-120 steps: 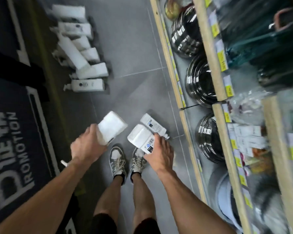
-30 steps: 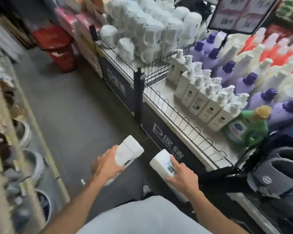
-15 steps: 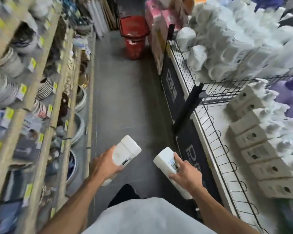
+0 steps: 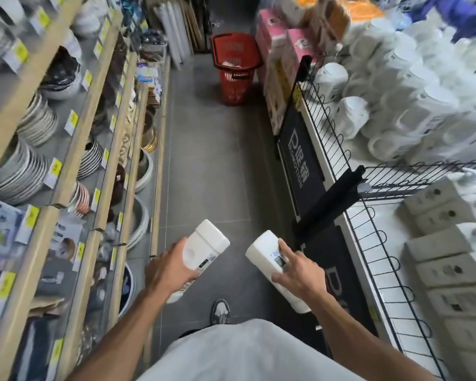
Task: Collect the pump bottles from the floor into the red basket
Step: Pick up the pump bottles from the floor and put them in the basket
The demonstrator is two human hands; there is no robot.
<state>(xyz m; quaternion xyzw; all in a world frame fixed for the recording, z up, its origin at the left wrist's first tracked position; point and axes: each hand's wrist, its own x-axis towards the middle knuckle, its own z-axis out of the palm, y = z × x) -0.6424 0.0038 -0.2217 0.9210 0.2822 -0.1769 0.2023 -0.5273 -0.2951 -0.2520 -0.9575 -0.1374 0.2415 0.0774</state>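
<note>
Room: shop aisle with a grey tiled floor [image 4: 212, 160] and shelves on both sides.
Body: light grey cloth shirt [image 4: 245, 350] at the very bottom, with 1 dark and white shoe [image 4: 220, 312] just past it on the floor.
Left hand: the left hand [image 4: 168, 270] wraps its fingers round a white plastic pump bottle [image 4: 206, 243], flat base pointing ahead.
Right hand: the right hand [image 4: 300, 274] grips a matching white pump bottle [image 4: 261, 253], with the pointer finger stretched along its side.
Bottles: 2, both held up in the air, near each other, not touching.
Left side: wooden shelves of stacked plates [image 4: 25, 166] with yellow tags.
Right side: black wire rack [image 4: 327, 127] with white goods behind it.
Far end: red plastic basket [image 4: 235, 67] stands on the floor, well apart from the hands, with something pale inside.
</note>
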